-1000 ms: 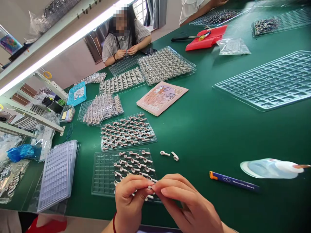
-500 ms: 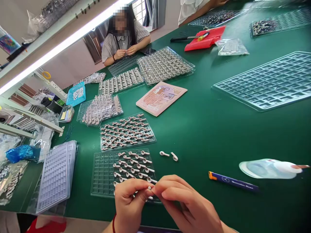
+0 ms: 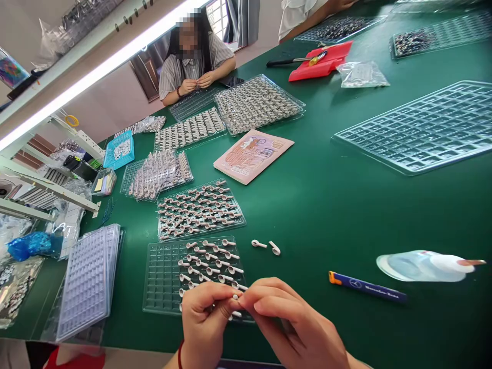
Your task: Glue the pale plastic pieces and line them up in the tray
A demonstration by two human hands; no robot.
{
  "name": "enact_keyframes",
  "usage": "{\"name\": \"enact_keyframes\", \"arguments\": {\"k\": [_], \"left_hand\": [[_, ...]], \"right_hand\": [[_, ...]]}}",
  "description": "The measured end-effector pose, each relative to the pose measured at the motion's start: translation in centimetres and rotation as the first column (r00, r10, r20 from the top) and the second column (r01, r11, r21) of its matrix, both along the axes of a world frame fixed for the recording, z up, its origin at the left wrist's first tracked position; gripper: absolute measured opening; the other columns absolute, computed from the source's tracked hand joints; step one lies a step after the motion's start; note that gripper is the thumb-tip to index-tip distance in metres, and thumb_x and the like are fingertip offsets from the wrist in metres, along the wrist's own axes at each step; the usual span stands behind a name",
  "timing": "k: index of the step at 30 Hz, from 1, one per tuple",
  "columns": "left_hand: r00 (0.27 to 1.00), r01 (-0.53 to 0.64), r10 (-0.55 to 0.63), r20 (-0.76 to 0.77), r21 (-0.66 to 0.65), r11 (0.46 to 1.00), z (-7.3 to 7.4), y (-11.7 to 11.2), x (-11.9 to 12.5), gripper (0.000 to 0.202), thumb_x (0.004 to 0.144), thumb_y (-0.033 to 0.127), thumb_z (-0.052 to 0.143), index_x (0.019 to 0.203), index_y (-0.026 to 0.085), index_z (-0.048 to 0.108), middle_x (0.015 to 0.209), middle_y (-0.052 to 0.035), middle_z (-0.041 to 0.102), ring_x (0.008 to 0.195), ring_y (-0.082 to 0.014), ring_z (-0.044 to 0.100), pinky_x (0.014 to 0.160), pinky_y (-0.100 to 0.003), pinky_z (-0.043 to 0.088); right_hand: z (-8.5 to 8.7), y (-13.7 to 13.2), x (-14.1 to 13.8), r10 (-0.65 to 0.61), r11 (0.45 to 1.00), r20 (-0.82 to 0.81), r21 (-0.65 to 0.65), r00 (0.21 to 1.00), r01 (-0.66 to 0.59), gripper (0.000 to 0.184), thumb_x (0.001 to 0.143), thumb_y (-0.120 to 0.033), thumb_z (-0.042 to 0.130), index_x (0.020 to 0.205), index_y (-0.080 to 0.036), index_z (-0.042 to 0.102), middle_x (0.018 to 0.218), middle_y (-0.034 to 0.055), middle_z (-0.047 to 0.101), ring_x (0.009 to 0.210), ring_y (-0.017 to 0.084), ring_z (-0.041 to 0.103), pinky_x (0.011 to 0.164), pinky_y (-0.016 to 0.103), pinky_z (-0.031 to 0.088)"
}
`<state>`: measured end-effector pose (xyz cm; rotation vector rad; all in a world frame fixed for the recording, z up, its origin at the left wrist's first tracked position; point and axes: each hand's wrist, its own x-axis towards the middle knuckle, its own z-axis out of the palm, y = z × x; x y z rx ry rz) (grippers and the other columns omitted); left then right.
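Observation:
My left hand (image 3: 205,320) pinches a small white earbud shell (image 3: 236,297) between thumb and forefinger; only its rounded end shows. Against it, the closed fingertips of my right hand (image 3: 295,320) meet the left ones, and whatever they grip is hidden. Behind and partly under my hands lies a clear compartment tray (image 3: 163,277), its right part filled with rows of similar white shells with thin stems. Two loose earbud shells (image 3: 275,249) rest on the green table just beyond my right hand.
A blue lighter (image 3: 367,287) and a glue bottle (image 3: 423,266) lie at right. Farther off are a filled tray (image 3: 200,210), a pink booklet (image 3: 253,156) and an unfilled tray (image 3: 423,128). Stacked white trays (image 3: 88,277) stand left. A co-worker (image 3: 196,66) sits opposite.
The view has shifted very slightly. Both hands keep the same pinch on the small piece, with hardly any visible movement of the fingers.

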<state>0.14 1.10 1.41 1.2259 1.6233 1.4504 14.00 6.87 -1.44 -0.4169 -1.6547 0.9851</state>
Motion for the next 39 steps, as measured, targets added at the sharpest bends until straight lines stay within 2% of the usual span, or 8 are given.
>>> {"name": "enact_keyframes", "arguments": {"k": [8, 11, 14, 19, 23, 26, 31, 39], "left_hand": [[0.984, 0.018, -0.008, 0.176, -0.054, 0.998, -0.6, -0.1, 0.0, 0.007, 0.077, 0.03, 0.08, 0.074, 0.023, 0.081, 0.068, -0.0042, 0.077, 0.062, -0.0164, 0.069, 0.061, -0.023, 0.055], [0.93, 0.043, -0.004, 0.369, -0.097, 0.994, -1.3, -0.1, -0.1, 0.009, 0.076, 0.034, 0.081, 0.077, 0.024, 0.081, 0.073, -0.0049, 0.077, 0.068, -0.0166, 0.069, 0.067, -0.025, 0.055], [0.865, 0.019, 0.041, 0.501, -0.115, 0.993, -1.8, 0.1, 0.1, 0.016, 0.071, 0.038, 0.085, 0.071, 0.023, 0.081, 0.073, -0.0049, 0.073, 0.069, -0.0154, 0.065, 0.064, -0.024, 0.053], [0.772, 0.027, 0.066, 0.633, -0.137, 0.99, -1.8, 0.4, 0.3, 0.017, 0.065, 0.038, 0.088, 0.067, 0.023, 0.079, 0.072, -0.0008, 0.062, 0.057, -0.0082, 0.052, 0.051, -0.02, 0.044], [0.727, 0.056, 0.061, 0.684, -0.148, 0.987, -1.9, 0.2, 0.2, 0.015, 0.065, 0.034, 0.088, 0.067, 0.022, 0.079, 0.074, -0.001, 0.06, 0.057, -0.0065, 0.05, 0.049, -0.018, 0.04], [0.717, 0.065, 0.061, 0.695, -0.153, 0.986, -1.9, 0.1, 0.2, 0.015, 0.066, 0.033, 0.088, 0.068, 0.021, 0.079, 0.075, -0.0009, 0.06, 0.057, -0.0057, 0.05, 0.05, -0.017, 0.04], [0.719, 0.043, 0.097, 0.688, -0.184, 0.982, -1.9, 0.2, 0.1, 0.019, 0.063, 0.034, 0.09, 0.07, 0.021, 0.078, 0.075, 0.0001, 0.061, 0.057, -0.006, 0.05, 0.05, -0.017, 0.04], [0.685, 0.035, 0.11, 0.72, -0.182, 0.983, -1.4, 0.4, 0.2, 0.021, 0.058, 0.032, 0.092, 0.066, 0.02, 0.078, 0.069, 0.0006, 0.061, 0.054, -0.0054, 0.051, 0.048, -0.015, 0.04]], "right_hand": [[-0.2, -0.2, 0.0, -0.004, 1.0, -0.027, 0.001, 1.0, 0.004, 0.043, 0.081, 0.006, 0.051, 0.107, -0.029, 0.05, 0.09, 0.0028, 0.074, 0.076, 0.015, 0.067, 0.069, 0.029, 0.059], [-0.2, -0.5, -0.1, -0.062, 0.998, -0.048, -0.03, 0.997, 0.06, 0.041, 0.08, 0.004, 0.056, 0.105, -0.028, 0.052, 0.083, 0.0015, 0.069, 0.071, 0.015, 0.065, 0.065, 0.028, 0.058], [-0.3, -0.6, -0.2, -0.115, 0.991, -0.023, -0.073, 0.993, 0.114, 0.035, 0.08, -0.002, 0.062, 0.105, -0.026, 0.055, 0.083, 0.0027, 0.064, 0.073, 0.015, 0.063, 0.063, 0.025, 0.056], [-0.3, -0.2, -0.5, -0.042, 0.994, 0.082, -0.097, 0.996, 0.05, 0.017, 0.087, -0.012, 0.061, 0.099, -0.024, 0.06, 0.081, 0.0023, 0.065, 0.071, 0.014, 0.063, 0.064, 0.022, 0.055], [0.1, 0.1, -0.6, 0.029, 0.978, 0.091, -0.207, 0.995, -0.009, 0.009, 0.089, -0.016, 0.059, 0.087, -0.024, 0.063, 0.072, -0.0005, 0.065, 0.064, 0.011, 0.063, 0.06, 0.018, 0.052], [0.5, 0.3, -0.7, 0.097, 0.931, 0.101, -0.36, 0.99, -0.055, 0.015, 0.091, -0.025, 0.06, 0.076, -0.022, 0.064, 0.066, -0.0007, 0.065, 0.058, 0.011, 0.062, 0.056, 0.018, 0.051], [0.9, 0.4, -0.7, 0.237, 0.77, 0.059, -0.62, 0.97, -0.15, 0.03, 0.088, -0.044, 0.061, 0.07, -0.02, 0.064, 0.062, 0.0015, 0.065, 0.057, 0.013, 0.06, 0.055, 0.022, 0.051], [1.3, 0.5, -0.8, 0.314, 0.618, 0.001, -0.76, 0.949, -0.204, 0.04, 0.082, -0.055, 0.063, 0.07, -0.018, 0.062, 0.062, 0.002, 0.06, 0.058, 0.013, 0.055, 0.056, 0.023, 0.048]]}}
